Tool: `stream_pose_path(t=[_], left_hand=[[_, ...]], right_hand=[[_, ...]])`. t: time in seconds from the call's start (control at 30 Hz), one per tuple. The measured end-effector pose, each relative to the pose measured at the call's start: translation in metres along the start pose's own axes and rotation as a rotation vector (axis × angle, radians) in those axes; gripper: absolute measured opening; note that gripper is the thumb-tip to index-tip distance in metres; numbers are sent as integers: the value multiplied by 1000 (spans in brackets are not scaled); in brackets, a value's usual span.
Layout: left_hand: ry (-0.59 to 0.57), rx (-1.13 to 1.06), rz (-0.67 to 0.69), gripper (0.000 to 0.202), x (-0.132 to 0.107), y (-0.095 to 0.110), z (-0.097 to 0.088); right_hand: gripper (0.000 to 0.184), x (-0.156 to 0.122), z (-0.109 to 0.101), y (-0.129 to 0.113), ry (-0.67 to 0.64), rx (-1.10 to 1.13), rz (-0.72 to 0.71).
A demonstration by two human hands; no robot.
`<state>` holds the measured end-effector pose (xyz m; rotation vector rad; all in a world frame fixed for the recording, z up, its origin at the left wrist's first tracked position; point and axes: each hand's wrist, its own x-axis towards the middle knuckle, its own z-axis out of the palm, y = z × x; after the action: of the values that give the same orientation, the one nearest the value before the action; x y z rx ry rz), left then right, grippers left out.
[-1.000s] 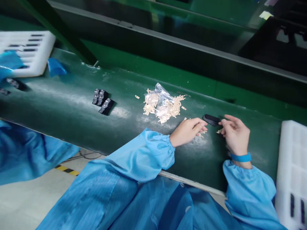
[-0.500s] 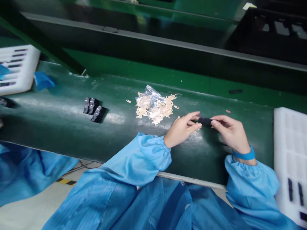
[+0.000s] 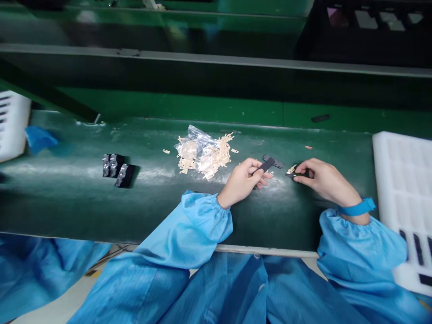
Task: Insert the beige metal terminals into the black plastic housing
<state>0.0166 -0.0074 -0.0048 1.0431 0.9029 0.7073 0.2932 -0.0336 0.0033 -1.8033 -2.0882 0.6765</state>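
My left hand (image 3: 240, 181) grips a flat black strip (image 3: 263, 166) between thumb and fingers, tilted up to the right. Behind its far end a second black plate with small holes (image 3: 278, 163) shows partly. My right hand (image 3: 319, 180) is in a pinch low over the table. Small cream tabs (image 3: 291, 169) and a dark bit (image 3: 289, 175) are at its fingertips; whether the fingers hold them I cannot tell. Left of my hands lies a heap of cream tabs (image 3: 222, 155) with a clear plastic bag (image 3: 202, 139) in it.
Several black blocks (image 3: 125, 175) sit on the green table (image 3: 162, 211) at left. A white foam tray (image 3: 391, 180) with slots stands at right, another white tray (image 3: 15, 126) at far left beside a blue scrap (image 3: 40, 138). A black strip (image 3: 320, 118) lies at the back.
Half a second ago both hands held a black strip together. Now the left hand alone has it, and the right hand has come away to small parts on the right. The view has shifted.
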Motion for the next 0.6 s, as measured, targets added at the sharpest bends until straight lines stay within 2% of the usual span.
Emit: stream_pose_path(t=[0.17, 0.3, 0.43, 0.6], left_hand=[[6, 19, -5, 6, -1, 1, 0], [-3, 23, 5, 8, -1, 0, -1], [-7, 28, 9, 6, -1, 0, -1], [-9, 38, -8, 5, -1, -1, 0]], right_hand=[[19, -2, 3, -4, -81, 6, 4], [27, -4, -2, -6, -119, 126, 87], [43, -3, -3, -5, -81, 305, 111], [46, -1, 2, 0, -44, 299, 168]])
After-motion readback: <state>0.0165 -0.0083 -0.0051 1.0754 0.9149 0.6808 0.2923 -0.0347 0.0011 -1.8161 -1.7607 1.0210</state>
